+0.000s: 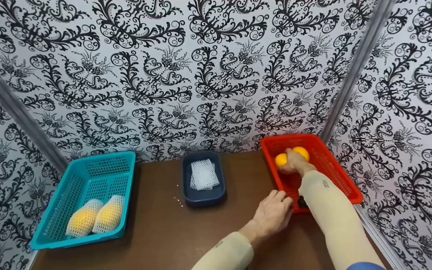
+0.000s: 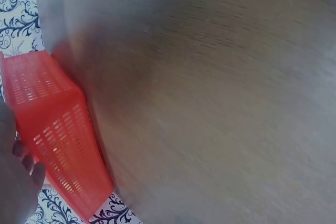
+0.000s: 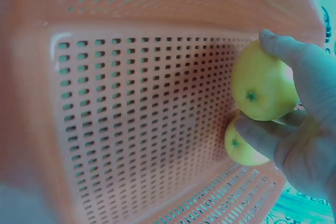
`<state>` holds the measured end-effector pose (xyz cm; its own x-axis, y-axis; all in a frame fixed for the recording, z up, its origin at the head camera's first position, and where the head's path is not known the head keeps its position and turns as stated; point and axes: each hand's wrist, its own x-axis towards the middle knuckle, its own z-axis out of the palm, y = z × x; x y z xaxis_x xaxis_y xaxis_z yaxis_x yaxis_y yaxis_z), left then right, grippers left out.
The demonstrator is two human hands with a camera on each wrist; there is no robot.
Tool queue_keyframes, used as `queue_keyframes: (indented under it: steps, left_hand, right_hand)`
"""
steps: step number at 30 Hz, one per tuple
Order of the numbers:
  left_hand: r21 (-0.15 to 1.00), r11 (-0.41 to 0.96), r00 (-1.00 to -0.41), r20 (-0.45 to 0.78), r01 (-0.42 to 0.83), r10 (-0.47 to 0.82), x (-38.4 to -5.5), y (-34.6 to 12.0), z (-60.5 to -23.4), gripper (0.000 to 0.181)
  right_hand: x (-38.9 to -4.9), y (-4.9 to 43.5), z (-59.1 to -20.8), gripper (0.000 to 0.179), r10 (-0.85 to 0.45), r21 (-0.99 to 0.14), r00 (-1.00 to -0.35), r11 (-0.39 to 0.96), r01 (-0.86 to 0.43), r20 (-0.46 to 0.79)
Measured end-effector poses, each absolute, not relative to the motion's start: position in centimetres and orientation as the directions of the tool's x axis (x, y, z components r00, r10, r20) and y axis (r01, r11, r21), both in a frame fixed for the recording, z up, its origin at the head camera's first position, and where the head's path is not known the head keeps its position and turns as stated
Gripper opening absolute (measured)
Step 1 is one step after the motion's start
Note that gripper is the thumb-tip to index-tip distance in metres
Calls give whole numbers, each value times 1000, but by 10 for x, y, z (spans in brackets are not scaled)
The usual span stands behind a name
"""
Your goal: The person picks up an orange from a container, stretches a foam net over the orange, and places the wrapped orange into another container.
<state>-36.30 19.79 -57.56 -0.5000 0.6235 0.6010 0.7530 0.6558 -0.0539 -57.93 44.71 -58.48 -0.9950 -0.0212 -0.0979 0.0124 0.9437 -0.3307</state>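
My right hand (image 1: 294, 162) reaches into the red basket (image 1: 341, 167) and grips an orange (image 1: 281, 160), thumb on one side and fingers on the other. In the right wrist view this orange (image 3: 257, 85) shows its green stem spot. A second orange (image 1: 301, 153) lies beside the fingers. My left hand (image 1: 272, 212) holds the basket's near left corner, fingers curled at the rim; the left wrist view catches only part of that hand (image 2: 18, 182) by the outer wall. Two yellow-orange fruits (image 1: 83, 221) in white foam nets lie in a teal basket (image 1: 101, 159).
Between the baskets, a navy tub (image 1: 203, 200) contains white foam nets (image 1: 204, 175). White crumbs (image 1: 178, 201) lie on the brown table (image 1: 156, 225). Something dark (image 1: 302, 203) sits near the red basket's front wall. Patterned walls (image 1: 219, 75) enclose the back and sides.
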Motion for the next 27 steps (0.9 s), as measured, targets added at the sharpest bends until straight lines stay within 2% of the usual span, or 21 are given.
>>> queue_keyframes:
  steps: [1, 7, 8, 10, 13, 20, 27]
  left_hand:
    - [-35, 659, -524, 575, 751, 628, -362, 196, -574, 10]
    - [182, 687, -685, 431, 704, 588, -358, 181, -563, 11]
    - [214, 691, -705, 415, 690, 575, -357, 179, -561, 13]
    - [268, 694, -733, 395, 669, 554, -358, 173, -558, 15]
    - [300, 695, -747, 406, 654, 527, -359, 163, -554, 18]
    - [314, 683, -726, 500, 660, 472, -361, 133, -547, 21]
    - [343, 687, -737, 526, 641, 425, -357, 113, -542, 36]
  right_hand:
    - [-580, 456, -594, 109, -50, -370, -997, 928, -27, -51]
    - [-524, 417, -531, 96, 5, -483, -1000, 875, 19, -31]
    - [-511, 402, -511, 92, 28, -480, -998, 876, 47, -48]
    - [-504, 395, -501, 89, 25, -491, -1000, 871, 28, -13]
    - [-497, 386, -491, 86, 18, -510, -1000, 860, 5, 20]
    - [-472, 373, -488, 82, -18, -601, -995, 796, -71, 94]
    - [-435, 354, -492, 79, -114, -707, -990, 693, -138, 82]
